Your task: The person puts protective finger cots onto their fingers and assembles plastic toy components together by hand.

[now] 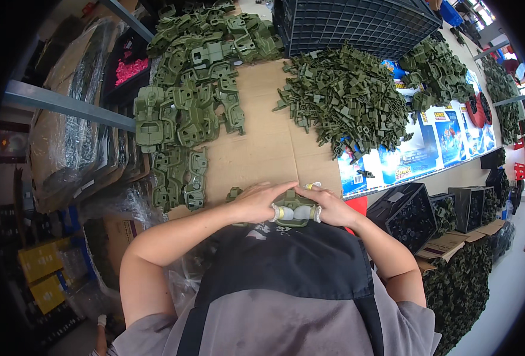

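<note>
At the table's near edge, close to my dark apron, both hands are closed on one olive-green moulded plastic part (290, 199). My left hand (259, 200) lies over its left side, and my right hand (326, 204) grips the right side. Both thumbs, wrapped in pale finger covers, press side by side on the middle of the part, and the fingertips almost meet at its far edge. Much of the part is hidden beneath the hands. Beyond them a brown cardboard sheet (256, 155) covers the tabletop.
Larger green plastic parts (182, 115) are stacked at left. A heap of small green clips (348, 98) lies to the right, before a black crate (357, 26). Printed blue-and-white sheets (411, 160) lie farther right. Below stand black bins (402, 210). A metal bar (66, 107) crosses the left side.
</note>
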Demonstrator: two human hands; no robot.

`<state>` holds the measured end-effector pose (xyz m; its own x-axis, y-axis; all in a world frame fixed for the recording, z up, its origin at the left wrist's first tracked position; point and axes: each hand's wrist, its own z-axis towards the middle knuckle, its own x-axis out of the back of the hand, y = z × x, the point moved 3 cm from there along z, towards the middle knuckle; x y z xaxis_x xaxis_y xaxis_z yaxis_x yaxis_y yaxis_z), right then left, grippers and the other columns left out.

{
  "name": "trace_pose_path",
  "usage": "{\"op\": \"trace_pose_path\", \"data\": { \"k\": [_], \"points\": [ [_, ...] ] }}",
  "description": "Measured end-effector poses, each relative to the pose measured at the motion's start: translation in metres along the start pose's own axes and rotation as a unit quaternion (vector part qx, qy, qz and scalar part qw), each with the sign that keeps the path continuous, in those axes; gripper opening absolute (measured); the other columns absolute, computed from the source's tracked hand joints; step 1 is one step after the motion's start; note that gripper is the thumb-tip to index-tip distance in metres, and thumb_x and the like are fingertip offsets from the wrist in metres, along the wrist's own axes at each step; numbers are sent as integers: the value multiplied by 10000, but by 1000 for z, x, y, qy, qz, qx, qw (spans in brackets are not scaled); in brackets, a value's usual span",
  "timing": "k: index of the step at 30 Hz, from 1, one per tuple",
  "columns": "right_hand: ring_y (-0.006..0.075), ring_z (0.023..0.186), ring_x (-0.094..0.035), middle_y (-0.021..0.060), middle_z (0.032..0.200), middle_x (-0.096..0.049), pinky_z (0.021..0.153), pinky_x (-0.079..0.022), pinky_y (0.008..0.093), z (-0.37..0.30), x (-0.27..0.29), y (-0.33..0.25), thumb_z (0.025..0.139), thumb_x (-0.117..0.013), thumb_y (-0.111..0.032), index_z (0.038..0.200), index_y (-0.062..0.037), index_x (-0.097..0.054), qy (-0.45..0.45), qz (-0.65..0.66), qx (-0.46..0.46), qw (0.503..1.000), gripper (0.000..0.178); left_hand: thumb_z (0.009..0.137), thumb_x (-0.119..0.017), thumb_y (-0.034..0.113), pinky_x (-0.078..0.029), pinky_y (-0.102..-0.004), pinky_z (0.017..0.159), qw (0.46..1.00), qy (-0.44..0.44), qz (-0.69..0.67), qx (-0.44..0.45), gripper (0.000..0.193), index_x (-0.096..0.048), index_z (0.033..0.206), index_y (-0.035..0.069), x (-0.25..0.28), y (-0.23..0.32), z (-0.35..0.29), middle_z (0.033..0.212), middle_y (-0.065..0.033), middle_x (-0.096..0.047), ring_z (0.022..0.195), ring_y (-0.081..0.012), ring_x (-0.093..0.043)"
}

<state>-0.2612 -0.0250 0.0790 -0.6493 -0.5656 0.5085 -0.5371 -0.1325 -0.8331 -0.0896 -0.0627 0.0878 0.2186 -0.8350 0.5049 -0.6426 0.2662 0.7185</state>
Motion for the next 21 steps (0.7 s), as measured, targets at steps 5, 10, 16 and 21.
{"op": "trace_pose_path", "data": {
  "k": [5,10,16,21],
  "points": [
    [347,924,-521,209,987,-535,820,-401,370,-1,-6,2,691,-591,-132,1197,-42,-443,-5,56,-53,997,535,615,-507,58,-374,-410,808,999,-7,-6,30,715,-313,1295,163,7,11,-8,942,-190,-525,934,-323,-489],
    [285,1002,-498,180,1061,-532,871,-372,333,-8,15,10,715,-609,-115,1212,-38,-427,30,92,1,995,535,685,-631,331,-333,-372,912,943,245,207,-91,756,-256,1315,146,51,39,-35,1091,-196,-488,1013,-320,-475],
    [243,1084,-450,128,1186,-469,931,-317,315,-21,28,28,719,-642,-153,1243,-52,-381,19,100,-45,994,594,678,-694,112,-343,-294,908,922,153,-354,-30,694,-324,1265,95,1,-29,-41,1192,-121,-455,1124,-182,-420],
    [321,979,-483,173,1035,-518,857,-369,380,18,29,-71,746,-594,-264,1214,-68,-360,90,-112,91,985,559,682,-672,72,-377,-283,877,927,168,-336,-18,579,-404,1195,56,-4,-14,-32,1145,-101,-499,1058,-166,-482]
  ]
}}
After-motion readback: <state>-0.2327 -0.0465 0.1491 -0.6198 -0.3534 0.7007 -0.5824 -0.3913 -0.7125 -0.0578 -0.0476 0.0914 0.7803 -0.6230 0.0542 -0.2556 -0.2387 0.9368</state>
